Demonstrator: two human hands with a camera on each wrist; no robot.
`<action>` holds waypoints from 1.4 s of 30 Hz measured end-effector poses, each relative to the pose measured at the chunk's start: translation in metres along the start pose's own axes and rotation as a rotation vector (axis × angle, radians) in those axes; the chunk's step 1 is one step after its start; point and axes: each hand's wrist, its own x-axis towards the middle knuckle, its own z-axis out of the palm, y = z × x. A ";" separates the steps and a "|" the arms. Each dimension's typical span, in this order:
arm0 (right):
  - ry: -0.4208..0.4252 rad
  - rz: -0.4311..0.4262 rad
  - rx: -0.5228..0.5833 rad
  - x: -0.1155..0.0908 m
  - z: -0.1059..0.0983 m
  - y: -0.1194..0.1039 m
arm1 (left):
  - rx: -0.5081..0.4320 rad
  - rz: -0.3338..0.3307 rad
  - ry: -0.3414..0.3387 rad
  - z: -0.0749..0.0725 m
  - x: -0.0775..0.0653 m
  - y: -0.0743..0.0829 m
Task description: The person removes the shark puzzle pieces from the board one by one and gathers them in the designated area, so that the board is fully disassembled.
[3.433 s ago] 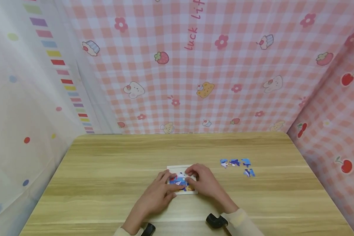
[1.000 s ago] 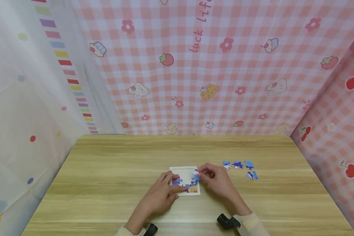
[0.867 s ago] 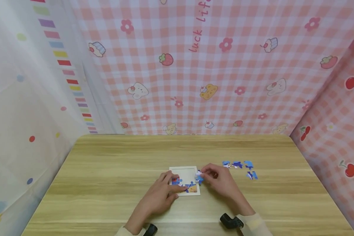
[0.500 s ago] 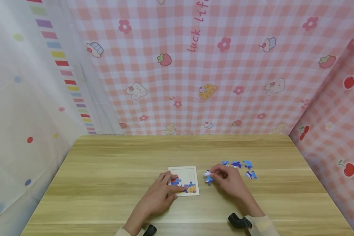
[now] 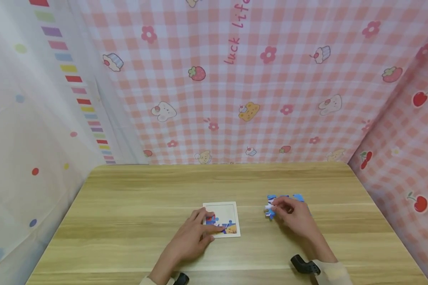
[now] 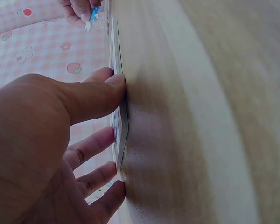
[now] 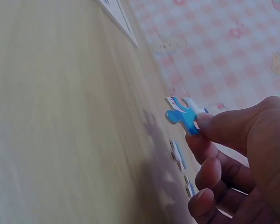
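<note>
A white puzzle tray [image 5: 237,219] lies on the table, with several joined pieces [image 5: 231,228] along its bottom and left side; its upper part shows bare backing. My left hand [image 5: 187,235] rests on the tray's left side, fingers extended over the pieces. In the left wrist view the thumb [image 6: 95,98] touches the tray's edge. To the right of the tray, my right hand [image 5: 297,221] pinches a blue and white jigsaw piece [image 7: 185,114] between thumb and fingers, raised above the table. Several loose jigsaw pieces [image 5: 299,197] lie behind that hand, partly hidden by it.
The wood-grain table [image 5: 146,190] ends at a pink checked cloth [image 5: 221,91] at the back. A white dotted cloth [image 5: 32,130] hangs at the left and a cherry-print cloth [image 5: 410,166] at the right. Black devices [image 5: 304,265] sit at both wrists.
My right hand has lifted a jigsaw piece out of the tray's right side and carried it rightward to the loose pieces. My left hand has stayed on the tray.
</note>
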 end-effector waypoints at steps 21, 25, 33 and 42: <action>-0.005 0.048 -0.102 -0.002 -0.038 0.019 | -0.012 0.009 0.011 0.000 0.001 -0.002; 0.002 0.040 -0.140 -0.002 -0.040 0.024 | -0.009 0.004 0.008 0.000 0.001 -0.001; -0.002 0.024 -0.248 -0.004 -0.035 0.027 | -0.016 0.001 0.007 0.001 -0.002 -0.002; 0.021 0.061 -0.305 -0.002 -0.035 0.023 | -0.007 0.014 0.026 0.002 0.001 -0.002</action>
